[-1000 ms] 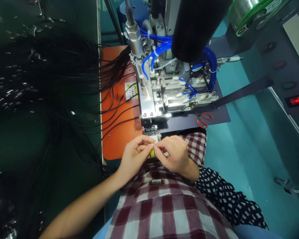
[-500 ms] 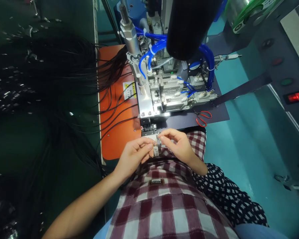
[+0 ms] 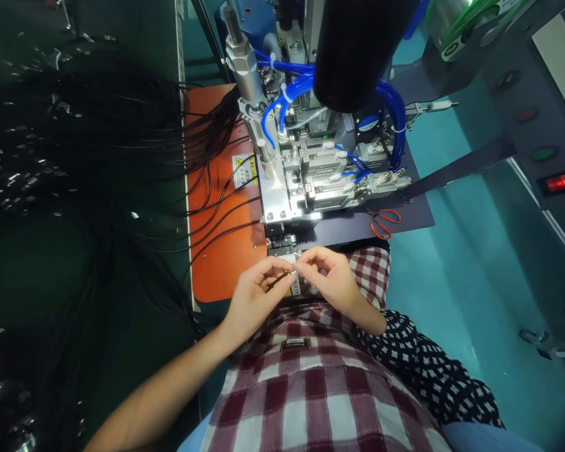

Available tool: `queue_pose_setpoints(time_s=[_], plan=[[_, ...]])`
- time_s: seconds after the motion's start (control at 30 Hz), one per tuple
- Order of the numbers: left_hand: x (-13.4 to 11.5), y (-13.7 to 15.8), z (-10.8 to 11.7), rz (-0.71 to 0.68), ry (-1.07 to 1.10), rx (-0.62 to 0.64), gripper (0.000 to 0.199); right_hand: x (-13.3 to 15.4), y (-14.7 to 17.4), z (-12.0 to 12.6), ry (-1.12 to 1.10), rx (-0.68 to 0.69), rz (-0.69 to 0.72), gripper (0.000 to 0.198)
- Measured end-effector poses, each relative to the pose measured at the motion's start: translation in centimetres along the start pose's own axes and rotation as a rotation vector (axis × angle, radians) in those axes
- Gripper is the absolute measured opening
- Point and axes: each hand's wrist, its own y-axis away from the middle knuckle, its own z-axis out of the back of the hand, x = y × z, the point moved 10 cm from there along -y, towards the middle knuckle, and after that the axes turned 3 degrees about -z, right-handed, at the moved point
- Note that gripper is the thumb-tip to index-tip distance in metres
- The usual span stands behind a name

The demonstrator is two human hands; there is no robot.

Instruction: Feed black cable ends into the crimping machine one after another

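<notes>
In this head view, we see both hands at work close together above the edge of a checked apron (image 3: 317, 370). The left hand (image 3: 254, 289) has its thumb and forefinger closed on a black cable (image 3: 277, 280), near the end, where fine wires (image 3: 292, 269) emerge. We find the right hand (image 3: 332, 276) opposite, its thumb and forefinger drawn together in a pinch on these wires; the exact contact is too small to resolve. The cable end thus lies between the two sets of fingertips, just in front of a metal machine (image 3: 277, 198). To the left, we note further dark cables (image 3: 216, 135) crossing an orange plate (image 3: 228, 267) from the dark table (image 3: 32, 251). Blue tubes (image 3: 395, 116) arch over the machine, and red-handled scissors (image 3: 381, 231) lie beside it on a dark base plate (image 3: 341, 231).
</notes>
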Motion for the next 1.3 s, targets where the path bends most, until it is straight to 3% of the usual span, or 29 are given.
queue_pose_setpoints(time_s=[0.13, 0.3, 0.43, 0.53, 0.63, 0.73, 0.83, 0.97, 1.3], plan=[[-0.1, -0.1, 0.2, 0.005, -0.005, -0.036, 0.017, 0.6, 0.6, -0.1, 0.156, -0.033, 0.110, 0.015], [0.4, -0.1, 0.2, 0.062, 0.004, -0.016, 0.020, 4.3, 2.2, -0.9, 0.602, -0.081, 0.487, 0.015], [-0.3, -0.2, -0.1, -0.015, -0.116, 0.056, 0.017, 6.3, 3.4, -2.6, 0.962, 0.003, 0.695, 0.020], [-0.4, 0.0, -0.7, -0.049, -0.187, 0.109, 0.017, 7.0, 2.9, -2.8, 1.049, 0.093, 0.651, 0.022], [0.1, 0.4, -1.6, -0.027, -0.184, 0.167, 0.018, 6.8, 1.6, -2.0, 1.016, 0.151, 0.464, 0.019], [0.8, 0.6, -1.6, 0.033, -0.132, 0.157, 0.020, 6.0, 0.7, -1.2, 0.887, 0.215, 0.292, 0.013], [1.9, 0.6, -1.0, 0.136, -0.042, 0.123, 0.022, 5.4, 0.4, -0.4, 0.673, 0.223, 0.207, 0.014], [2.9, 0.6, -0.7, 0.222, 0.092, 0.124, 0.026, 5.3, 0.8, 0.2, 0.463, 0.205, 0.272, 0.011], [2.6, 0.3, -1.0, 0.191, 0.191, 0.099, 0.023, 4.7, 1.7, 0.6, 0.396, 0.057, 0.391, 0.007]])
